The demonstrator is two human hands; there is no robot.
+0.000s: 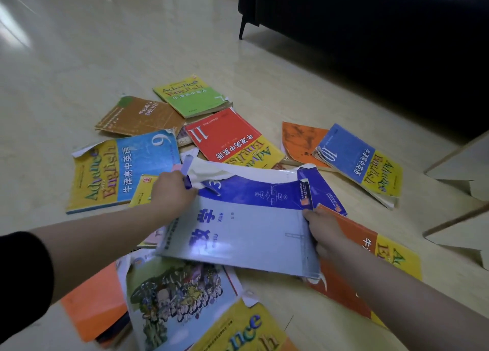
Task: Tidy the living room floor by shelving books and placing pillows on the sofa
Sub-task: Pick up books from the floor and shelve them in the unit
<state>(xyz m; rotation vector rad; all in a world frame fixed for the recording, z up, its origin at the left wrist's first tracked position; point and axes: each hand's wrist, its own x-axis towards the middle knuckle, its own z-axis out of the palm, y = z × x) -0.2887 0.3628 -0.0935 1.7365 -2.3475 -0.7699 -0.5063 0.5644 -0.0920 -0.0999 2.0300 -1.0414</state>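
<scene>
Gripping the blue-and-white maths book (pixel 238 229) at frame centre with both hands, apparently starting to lift it off the pile. Judging this early in the task: seeing many more books strewn over the floor (pixel 79 59), none shelved, no pillows in view.

Doing the step well:
- Raising the book level and clear before carrying it off. Noting it overlapping the orange-and-yellow book (pixel 370 247) at lower right and the picture-cover book (pixel 177 297) at lower centre, so risking dragging both.
- Minding the torn, curled cover corner at the book's upper left, right under the left fingers. Likely ripping it further if pulling there, so taking the weight nearer the spine.
- Possibly gathering neighbours such as the red book (pixel 225 136) and the number 9 book (pixel 119 170) into one stack, saving trips.

Pose:
- Left hand (pixel 172 192): reaching in from lower left, forearm bare, dark sleeve at the frame edge, fingers curled and clamped on the book's upper-left corner.
- Right hand (pixel 324 230): reaching in from lower right, clamped on the right edge, thumb on the cover, fingers hidden beneath.
- Holding the book slightly tilted; not telling how far off the pile.

Noting the dark sofa (pixel 370 33) at upper right, well apart from the pile. Seeing pale panels (pixel 460 165) at the right edge, possibly the shelf, not telling for sure.
</scene>
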